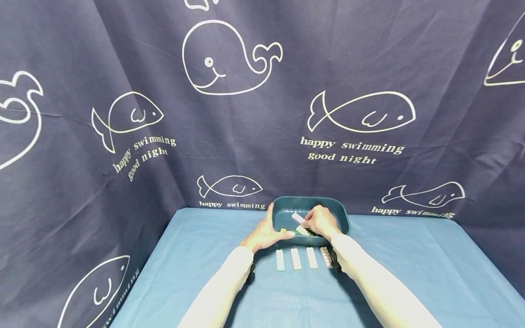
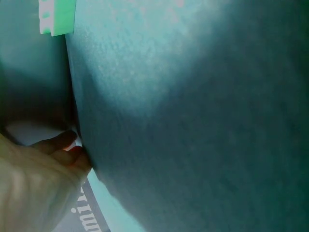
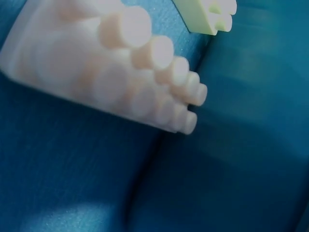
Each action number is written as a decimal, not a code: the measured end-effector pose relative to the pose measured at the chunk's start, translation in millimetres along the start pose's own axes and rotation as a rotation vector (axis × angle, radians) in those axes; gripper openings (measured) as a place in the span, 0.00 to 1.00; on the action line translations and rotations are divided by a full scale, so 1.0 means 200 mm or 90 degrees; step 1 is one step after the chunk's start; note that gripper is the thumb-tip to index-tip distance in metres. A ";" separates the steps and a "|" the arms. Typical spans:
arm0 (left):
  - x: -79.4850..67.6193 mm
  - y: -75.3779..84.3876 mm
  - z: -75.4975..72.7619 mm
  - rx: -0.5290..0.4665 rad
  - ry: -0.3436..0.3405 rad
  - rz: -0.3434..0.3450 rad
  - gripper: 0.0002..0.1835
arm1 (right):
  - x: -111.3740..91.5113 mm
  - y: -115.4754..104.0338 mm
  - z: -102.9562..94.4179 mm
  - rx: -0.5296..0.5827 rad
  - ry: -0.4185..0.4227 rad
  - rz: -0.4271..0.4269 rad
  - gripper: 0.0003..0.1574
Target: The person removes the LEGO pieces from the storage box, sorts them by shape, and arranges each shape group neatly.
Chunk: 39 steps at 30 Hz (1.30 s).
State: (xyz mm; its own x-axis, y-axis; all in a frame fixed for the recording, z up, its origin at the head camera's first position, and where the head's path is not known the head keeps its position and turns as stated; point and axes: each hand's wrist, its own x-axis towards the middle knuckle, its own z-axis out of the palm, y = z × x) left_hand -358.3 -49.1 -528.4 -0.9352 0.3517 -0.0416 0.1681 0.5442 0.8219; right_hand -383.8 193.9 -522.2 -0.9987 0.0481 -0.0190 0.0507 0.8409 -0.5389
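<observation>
A dark teal bin (image 1: 348, 225) stands at the back of the blue table. My left hand (image 1: 262, 234) grips its near-left corner, thumb along the near rim and fingers up the left side; in the left wrist view the hand (image 2: 41, 179) shows with bent fingers at the bin's edge. Inside the bin, my right hand (image 1: 321, 221) pinches a whitish toy building brick (image 1: 297, 217). Below it lie another pale brick (image 1: 301, 230) and some green and yellow pieces, partly hidden by the hands. The right wrist view shows no right hand.
Several long bricks stand in a row before the bin, among them a green-edged one (image 1: 280, 260), a pale one (image 1: 312, 258) and a studded pinkish one (image 1: 326, 257) beside the right wrist. A dark printed curtain (image 1: 287, 168) hangs right behind the bin.
</observation>
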 end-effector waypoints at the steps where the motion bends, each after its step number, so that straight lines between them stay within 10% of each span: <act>1: 0.00 0.00 0.00 0.001 0.001 0.001 0.72 | -0.01 -0.01 -0.01 -0.001 -0.001 0.001 0.07; 39: 0.03 -0.02 0.01 -0.022 -0.007 0.022 0.72 | -0.13 -0.09 -0.10 0.115 0.052 0.013 0.12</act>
State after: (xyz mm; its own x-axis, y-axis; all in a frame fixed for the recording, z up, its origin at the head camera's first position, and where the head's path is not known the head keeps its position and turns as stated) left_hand -363.3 -48.1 -533.6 -0.9253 0.3788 -0.0195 0.1888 0.5046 0.8425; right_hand -357.7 188.4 -496.1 -0.9930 0.1130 0.0329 0.0604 0.7291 -0.6817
